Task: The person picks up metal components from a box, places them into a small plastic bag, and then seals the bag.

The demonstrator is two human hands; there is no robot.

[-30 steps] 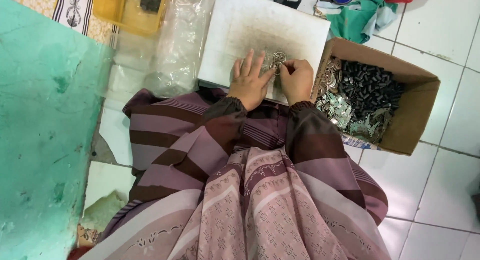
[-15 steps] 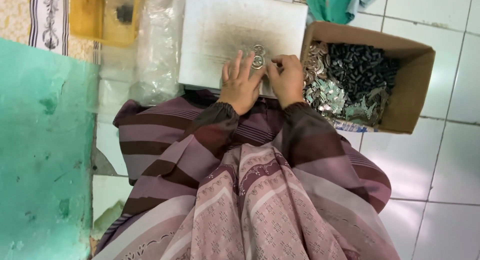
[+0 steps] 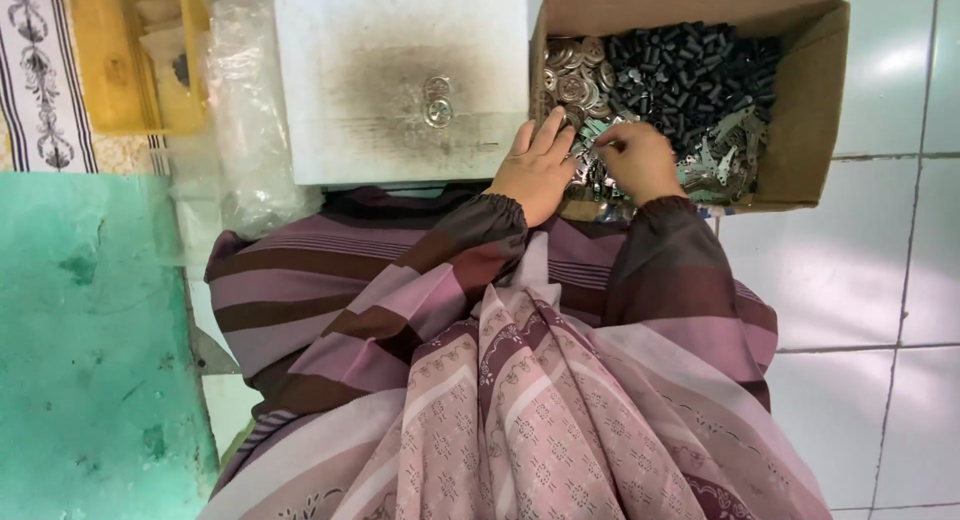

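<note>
**Grips both down in the parts box, contents of each unclear**

Grip state first: our right hand (image 3: 640,160) is curled with fingertips pinched down among the flat silver metal pieces (image 3: 600,175) at the near end of the cardboard box (image 3: 815,100); we cannot tell if it has one pinched. Our left hand (image 3: 540,165) lies with fingers spread over the box's near left corner, touching the same pieces, holding nothing that we can see.

Risks, as we judge them: thin stamped pieces have edges, so digging blind could nick a fingertip. Pieces look tangled, so one lift may drag extras out onto the tiled floor (image 3: 880,280). Leaning on the box wall could tip it.

Pose: both wrists bent down, forearms close together, sleeves at the box edge. Two round discs (image 3: 437,100) sit apart on the white surface (image 3: 330,130), untouched. Black cylinders (image 3: 690,65) fill the far part of the box.
</note>
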